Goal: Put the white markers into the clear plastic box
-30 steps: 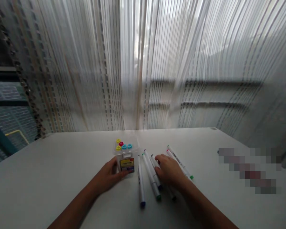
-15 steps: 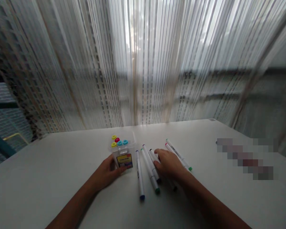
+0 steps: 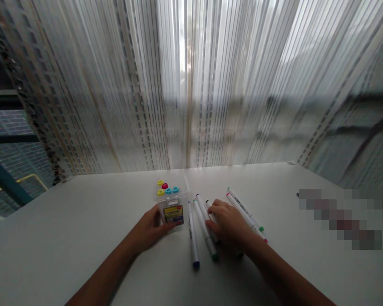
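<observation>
My left hand (image 3: 153,229) is wrapped round the left side of a clear plastic box (image 3: 185,212), its thumb across the front near the yellow and dark label (image 3: 173,214). Small yellow, red and blue button-like pieces (image 3: 168,191) show at the top of the box; whether they lie on it or inside I cannot tell. My right hand (image 3: 228,221) has its fingers curled down over a white marker with a black end (image 3: 208,205). Left of that hand lie a blue-ended marker (image 3: 193,238), a green-ended marker (image 3: 206,231) and another white marker (image 3: 201,206), partly covered.
Beyond my right hand, a green-ended marker (image 3: 245,208) and a pink-ended marker (image 3: 239,207) lie slanted on the white table (image 3: 115,199). A blurred-out patch (image 3: 341,219) covers something at the right. A striped sheer curtain (image 3: 191,106) hangs behind the table.
The whole view has shifted a little, so things appear further right. Against the markers, my right hand has moved slightly left and covers more of them. My left hand stays on the box.
</observation>
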### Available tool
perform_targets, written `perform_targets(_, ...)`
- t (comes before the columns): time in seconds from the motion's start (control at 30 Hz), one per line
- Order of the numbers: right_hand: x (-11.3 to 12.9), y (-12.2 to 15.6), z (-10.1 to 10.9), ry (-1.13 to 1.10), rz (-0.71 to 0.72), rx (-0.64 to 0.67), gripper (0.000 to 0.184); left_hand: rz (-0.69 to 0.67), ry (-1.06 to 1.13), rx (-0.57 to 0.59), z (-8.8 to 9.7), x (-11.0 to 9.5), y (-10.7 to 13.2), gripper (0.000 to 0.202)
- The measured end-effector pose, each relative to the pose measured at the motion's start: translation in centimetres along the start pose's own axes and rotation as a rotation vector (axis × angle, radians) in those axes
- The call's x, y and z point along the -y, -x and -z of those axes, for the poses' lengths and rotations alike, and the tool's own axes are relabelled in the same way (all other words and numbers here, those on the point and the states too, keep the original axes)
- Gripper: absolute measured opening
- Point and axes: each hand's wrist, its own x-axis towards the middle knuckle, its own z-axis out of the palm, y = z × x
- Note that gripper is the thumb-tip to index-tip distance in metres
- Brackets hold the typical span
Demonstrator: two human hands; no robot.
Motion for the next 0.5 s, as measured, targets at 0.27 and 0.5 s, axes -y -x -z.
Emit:
perform_targets(0.27, 0.08, 0.21, 0.05, 0.037, -0.011, 0.003, 0.023, -0.008, -0.029, -0.01, 0.0, -0.15, 0.07, 0.051)
perform_targets(0.5, -0.23, -0.01, -0.3, -0.047, 0.019, -0.128, 0.029, 0.014, -0.065, -0.088, 0.26, 0.45, 0.17, 0.056)
